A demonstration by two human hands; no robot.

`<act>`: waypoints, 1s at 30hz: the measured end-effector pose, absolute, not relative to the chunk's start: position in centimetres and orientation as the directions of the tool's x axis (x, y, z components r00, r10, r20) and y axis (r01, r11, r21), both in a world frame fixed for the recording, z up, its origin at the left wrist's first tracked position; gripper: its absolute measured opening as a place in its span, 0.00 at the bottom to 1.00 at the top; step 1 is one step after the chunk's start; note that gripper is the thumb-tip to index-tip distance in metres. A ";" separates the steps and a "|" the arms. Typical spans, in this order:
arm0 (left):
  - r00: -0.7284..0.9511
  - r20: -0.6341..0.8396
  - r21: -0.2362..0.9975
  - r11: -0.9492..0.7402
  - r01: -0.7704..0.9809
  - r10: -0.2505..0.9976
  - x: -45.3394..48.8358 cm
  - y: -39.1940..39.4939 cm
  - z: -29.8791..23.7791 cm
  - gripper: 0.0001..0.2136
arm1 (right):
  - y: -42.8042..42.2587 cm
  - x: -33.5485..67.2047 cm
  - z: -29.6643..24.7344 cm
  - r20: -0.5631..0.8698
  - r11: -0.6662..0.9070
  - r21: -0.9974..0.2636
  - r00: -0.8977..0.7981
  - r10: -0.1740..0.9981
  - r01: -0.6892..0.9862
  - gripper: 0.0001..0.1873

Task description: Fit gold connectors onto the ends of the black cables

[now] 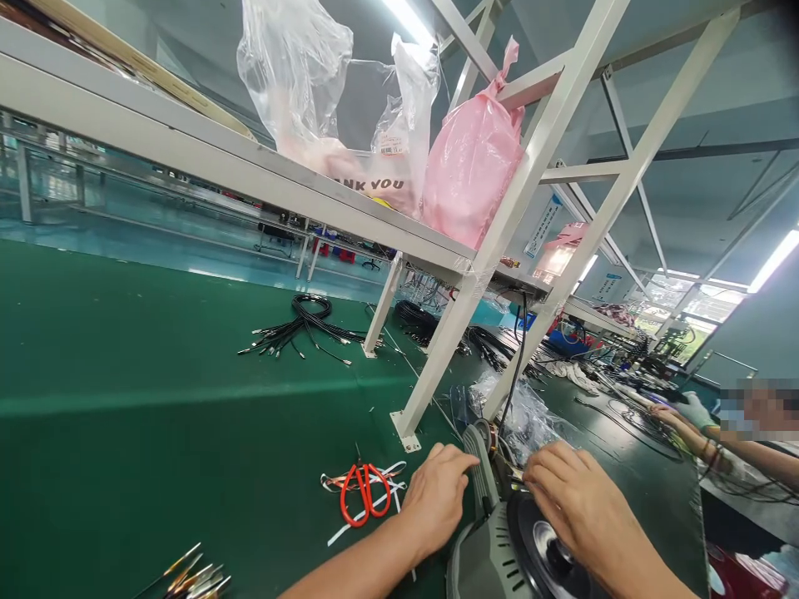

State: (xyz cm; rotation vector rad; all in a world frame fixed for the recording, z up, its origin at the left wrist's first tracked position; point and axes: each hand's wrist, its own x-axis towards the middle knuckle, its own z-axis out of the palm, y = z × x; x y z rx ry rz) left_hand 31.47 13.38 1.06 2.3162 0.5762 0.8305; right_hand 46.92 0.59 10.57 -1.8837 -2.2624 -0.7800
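In front of me stands a grey bench machine [490, 549] with a slotted housing, a raised ribbed arm and a black round disc [543, 545] on its right side. My left hand [437, 495] is closed at the left of the arm, fingers curled, thumb and forefinger tips against or just beside it. My right hand [578, 499] reaches over the disc, its fingers pressed together near small metal parts behind it. What either hand pinches is hidden. Red-handled scissors [357, 499] lie on white and copper-coloured strips [340, 532] left of my left hand.
A green mat [156, 449] covers the table. Coiled black cables [305, 320] lie farther back. A white shelf post [462, 341] rises just beyond my hands, beside clear plastic wrap [530, 416]. Metal-tipped pieces [196, 578] lie front left. A co-worker's gloved hand [696, 410] is at right.
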 end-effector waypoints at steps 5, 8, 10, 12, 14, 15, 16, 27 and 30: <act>0.769 0.459 0.546 -0.824 0.151 0.445 34.0 13.9 1.9 0.31 | 0.8 46.9 10.5 0.342 0.202 0.284 -0.296 0.892 0.937 0.12; 0.791 0.460 0.493 -0.857 0.150 0.404 34.5 13.9 2.1 0.31 | 0.9 47.0 10.5 0.330 0.235 0.243 -0.308 0.892 0.941 0.12; 0.802 0.457 0.466 -0.872 0.151 0.384 34.5 14.0 2.0 0.28 | 0.9 47.2 10.5 0.318 0.253 0.223 -0.315 0.894 0.941 0.11; 0.811 0.452 0.447 -0.881 0.155 0.372 34.5 14.0 1.7 0.26 | 1.0 47.4 10.5 0.319 0.261 0.213 -0.319 0.892 0.942 0.10; 0.815 0.447 0.435 -0.886 0.162 0.368 34.4 14.1 1.4 0.26 | 1.1 47.7 10.5 0.330 0.260 0.210 -0.319 0.889 0.942 0.10; 0.817 0.444 0.431 -0.887 0.165 0.367 34.3 14.1 1.3 0.26 | 1.1 47.8 10.5 0.336 0.258 0.211 -0.318 0.887 0.943 0.10; 0.818 0.443 0.427 -0.889 0.167 0.366 34.3 14.0 1.2 0.26 | 1.2 48.0 10.5 0.342 0.254 0.213 -0.316 0.885 0.943 0.10; 0.815 0.474 0.353 -0.920 0.172 0.334 34.2 14.1 2.0 0.14 | 1.3 48.0 9.8 0.343 0.250 0.193 -0.304 0.889 0.949 0.10; 0.805 0.490 0.341 -0.923 0.177 0.335 34.4 14.1 2.1 0.15 | 1.5 48.0 10.1 0.331 0.248 0.185 -0.298 0.895 0.951 0.09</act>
